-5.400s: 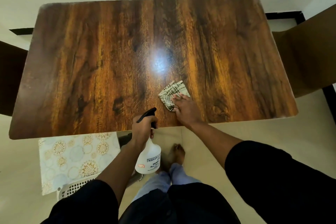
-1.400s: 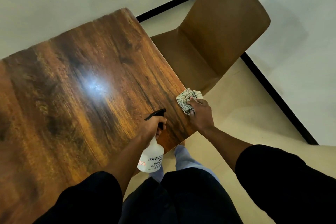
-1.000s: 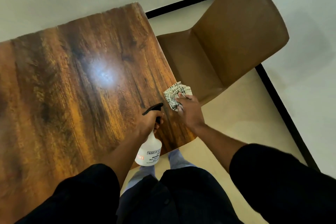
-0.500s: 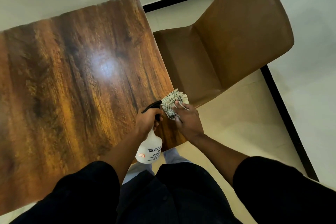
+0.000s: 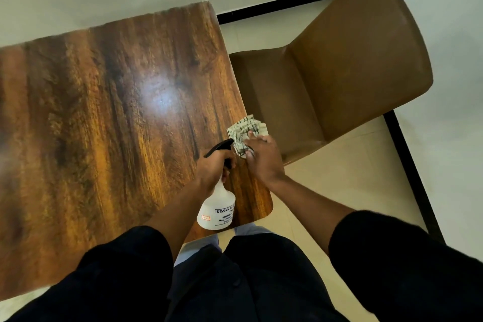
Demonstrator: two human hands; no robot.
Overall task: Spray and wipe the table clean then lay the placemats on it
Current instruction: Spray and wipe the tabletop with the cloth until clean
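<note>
Nearest us, our left hand [image 5: 213, 168] grips the neck of the spray bottle [image 5: 217, 210], fingers curled round it under the black trigger, bottle hanging over the near corner of the table [image 5: 109, 102]. Same hold as in all the earlier frames; no fresh mist visible, so we can't tell if it was just fired.

Just beyond, our right hand [image 5: 261, 158] presses the checked cloth [image 5: 247, 131] flat, fingers mostly straight on top of it rather than clenched. The cloth sits right at the table's right edge, partly overhanging toward the chair [image 5: 339, 78].

What changed: over the last second and a half the cloth worked back and forth in short strokes along this right edge, ending slightly further out over the lip. Five seconds back it was mid-table near the front, with the patterned placemats visible below the near edge; they're out of view now.

Our read: wiping has reached the right edge, probably a late pass. Placemats not laid yet.
</note>
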